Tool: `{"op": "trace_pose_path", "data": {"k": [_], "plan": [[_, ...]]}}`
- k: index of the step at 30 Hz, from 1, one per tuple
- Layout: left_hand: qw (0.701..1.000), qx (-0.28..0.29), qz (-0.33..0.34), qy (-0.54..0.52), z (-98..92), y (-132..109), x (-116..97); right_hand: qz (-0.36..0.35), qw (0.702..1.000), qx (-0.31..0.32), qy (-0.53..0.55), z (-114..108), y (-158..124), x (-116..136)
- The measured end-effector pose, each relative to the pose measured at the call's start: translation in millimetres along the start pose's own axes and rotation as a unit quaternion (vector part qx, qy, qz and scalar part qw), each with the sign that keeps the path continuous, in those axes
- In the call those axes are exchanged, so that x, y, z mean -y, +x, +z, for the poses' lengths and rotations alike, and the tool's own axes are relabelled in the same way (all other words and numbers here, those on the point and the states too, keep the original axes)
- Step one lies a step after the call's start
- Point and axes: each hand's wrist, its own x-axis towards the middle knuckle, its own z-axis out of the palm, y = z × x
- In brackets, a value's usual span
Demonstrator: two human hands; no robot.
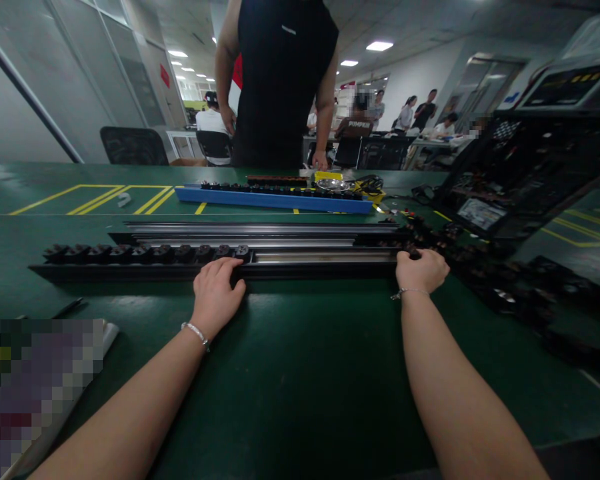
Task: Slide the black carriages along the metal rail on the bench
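A long black rail (320, 259) lies across the green table in front of me. A row of black socket modules (145, 253) fills its left half; the right half shows bare metal. My left hand (216, 292) rests on the rail's front edge, fingers curled beside the last module in the row. My right hand (421, 270) is closed at the rail's right end, next to a heap of loose black modules (430, 235). What its fingers hold is hidden. A second rail (260, 230) lies just behind the first.
A person in a black top (280, 80) stands across the table behind a blue rail (275, 199) and a metal bowl (333, 185). More black modules (555, 293) spread to the right. A machine (530, 160) stands at right. A pen (70, 307) lies at left.
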Motion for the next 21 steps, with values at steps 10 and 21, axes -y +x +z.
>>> {"op": "trace_pose_path", "data": {"k": [10, 21], "plan": [[1.000, 0.001, -0.005, -0.002, 0.6, -0.2, 0.5, 0.006, 1.000, -0.020, -0.002, 5.4, 3.5, -7.2], [1.000, 0.002, -0.007, -0.004, 0.2, -0.2, 0.2, 0.060, 0.998, 0.016, 0.014, -0.1, 2.5, -2.1]]}}
